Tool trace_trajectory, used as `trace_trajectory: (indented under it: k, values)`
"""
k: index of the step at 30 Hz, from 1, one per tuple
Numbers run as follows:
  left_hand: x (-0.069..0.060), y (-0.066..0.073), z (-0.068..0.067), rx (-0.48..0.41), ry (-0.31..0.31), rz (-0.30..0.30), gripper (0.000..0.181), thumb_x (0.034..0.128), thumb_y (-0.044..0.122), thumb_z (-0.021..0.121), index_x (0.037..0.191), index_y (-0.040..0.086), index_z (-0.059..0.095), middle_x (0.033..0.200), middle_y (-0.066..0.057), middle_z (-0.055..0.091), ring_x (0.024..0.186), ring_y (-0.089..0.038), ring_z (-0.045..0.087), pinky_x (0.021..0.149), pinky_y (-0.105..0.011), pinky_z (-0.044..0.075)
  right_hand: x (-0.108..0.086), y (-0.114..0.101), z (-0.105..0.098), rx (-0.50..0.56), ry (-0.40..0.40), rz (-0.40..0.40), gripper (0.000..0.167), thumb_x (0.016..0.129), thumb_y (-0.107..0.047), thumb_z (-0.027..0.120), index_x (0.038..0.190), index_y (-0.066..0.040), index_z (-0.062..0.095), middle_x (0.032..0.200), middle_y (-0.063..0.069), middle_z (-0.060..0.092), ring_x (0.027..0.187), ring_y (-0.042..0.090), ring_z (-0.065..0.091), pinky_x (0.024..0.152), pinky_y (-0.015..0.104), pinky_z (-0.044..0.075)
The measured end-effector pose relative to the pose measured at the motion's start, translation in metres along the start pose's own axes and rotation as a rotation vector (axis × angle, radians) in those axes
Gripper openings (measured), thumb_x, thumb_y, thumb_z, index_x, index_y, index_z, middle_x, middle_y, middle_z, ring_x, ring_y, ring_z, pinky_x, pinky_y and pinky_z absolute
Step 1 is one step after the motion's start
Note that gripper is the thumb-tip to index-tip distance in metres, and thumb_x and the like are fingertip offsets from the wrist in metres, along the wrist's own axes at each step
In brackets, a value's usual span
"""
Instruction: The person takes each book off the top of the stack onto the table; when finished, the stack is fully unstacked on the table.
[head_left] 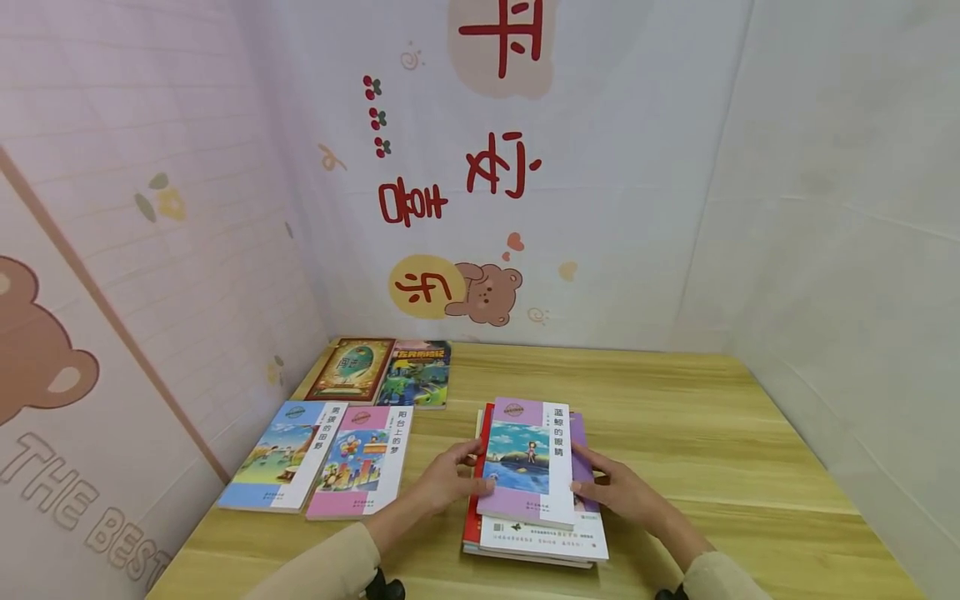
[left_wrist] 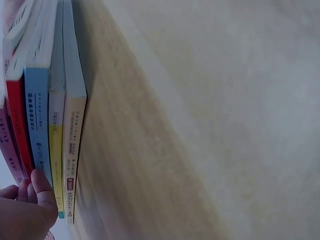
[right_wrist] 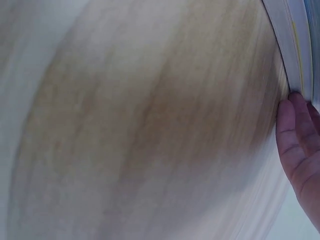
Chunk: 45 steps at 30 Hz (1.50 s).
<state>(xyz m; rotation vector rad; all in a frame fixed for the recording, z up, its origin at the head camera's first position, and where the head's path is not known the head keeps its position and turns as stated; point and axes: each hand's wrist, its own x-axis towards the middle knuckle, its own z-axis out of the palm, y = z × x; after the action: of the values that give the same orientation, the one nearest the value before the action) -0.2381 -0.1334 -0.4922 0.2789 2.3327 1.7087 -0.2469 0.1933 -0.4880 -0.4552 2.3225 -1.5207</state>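
Observation:
A stack of books (head_left: 543, 543) lies on the table, with a lavender-and-white book (head_left: 525, 467) on top, its cover showing a figure by blue water. My left hand (head_left: 450, 477) touches the left side, its thumb at the top book's edge. In the left wrist view, this hand's fingers (left_wrist: 44, 190) meet the spines near a red book (left_wrist: 19, 120) and a blue book (left_wrist: 39, 115). From the right, my right hand (head_left: 618, 492) reaches the top book's edge, over a purple book (head_left: 581, 475). Its fingers (right_wrist: 300, 120) touch the stack's page edges in the right wrist view.
To the left lie a blue-and-white book (head_left: 281, 458) and a pink-and-white book (head_left: 360, 462). Behind them are a brown ornate book (head_left: 351, 371) and a green illustrated book (head_left: 416, 375). Printed cloth walls (head_left: 600, 250) border the wooden table (head_left: 712, 433).

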Motion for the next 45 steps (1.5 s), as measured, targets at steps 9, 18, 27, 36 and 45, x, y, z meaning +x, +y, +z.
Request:
trace_trajectory:
  k: [9, 18, 27, 36, 45]
  values:
    - [-0.011, 0.003, 0.001, 0.006, -0.018, 0.016, 0.077, 0.0841, 0.015, 0.081, 0.149, 0.0, 0.042, 0.118, -0.008, 0.051, 0.103, -0.027, 0.047, 0.075, -0.03, 0.042, -0.006, 0.01, -0.009, 0.058, -0.016, -0.015, 0.075, 0.095, -0.02, 0.068, 0.156, -0.005, 0.027, 0.143, 0.038, 0.039, 0.127, 0.043, 0.048, 0.089, 0.034, 0.051]
    - [-0.02, 0.0, -0.001, -0.024, -0.055, 0.04, 0.074, 0.0852, 0.013, 0.08, 0.148, 0.0, 0.043, 0.116, -0.007, 0.056, 0.096, -0.023, 0.049, 0.071, -0.027, 0.043, -0.008, 0.009, -0.012, 0.066, -0.058, -0.02, 0.074, 0.096, -0.02, 0.066, 0.156, -0.002, 0.025, 0.144, 0.039, 0.037, 0.128, 0.043, 0.046, 0.093, 0.038, 0.05]
    - [-0.019, 0.001, 0.001, -0.055, -0.049, 0.036, 0.077, 0.0834, 0.008, 0.08, 0.15, 0.002, 0.041, 0.112, -0.008, 0.053, 0.09, -0.021, 0.046, 0.069, -0.026, 0.041, -0.007, 0.01, -0.011, 0.078, -0.054, 0.0, 0.077, 0.096, -0.02, 0.066, 0.157, -0.004, 0.023, 0.145, 0.038, 0.036, 0.131, 0.044, 0.043, 0.095, 0.039, 0.048]
    - [-0.015, -0.001, -0.004, -0.173, -0.037, 0.001, 0.074, 0.0865, 0.004, 0.076, 0.15, -0.002, 0.038, 0.115, -0.01, 0.06, 0.09, -0.019, 0.055, 0.068, -0.024, 0.047, -0.007, 0.011, -0.01, 0.072, -0.053, -0.011, 0.076, 0.096, -0.02, 0.066, 0.157, -0.004, 0.024, 0.143, 0.038, 0.038, 0.128, 0.043, 0.046, 0.094, 0.041, 0.049]
    - [-0.013, 0.01, -0.004, -0.022, -0.065, -0.009, 0.074, 0.0826, 0.005, 0.08, 0.148, 0.003, 0.045, 0.11, -0.007, 0.059, 0.087, -0.02, 0.053, 0.071, -0.027, 0.047, -0.008, 0.012, -0.009, 0.069, -0.037, -0.002, 0.075, 0.096, -0.02, 0.066, 0.157, -0.005, 0.025, 0.143, 0.039, 0.039, 0.127, 0.044, 0.046, 0.092, 0.041, 0.049]
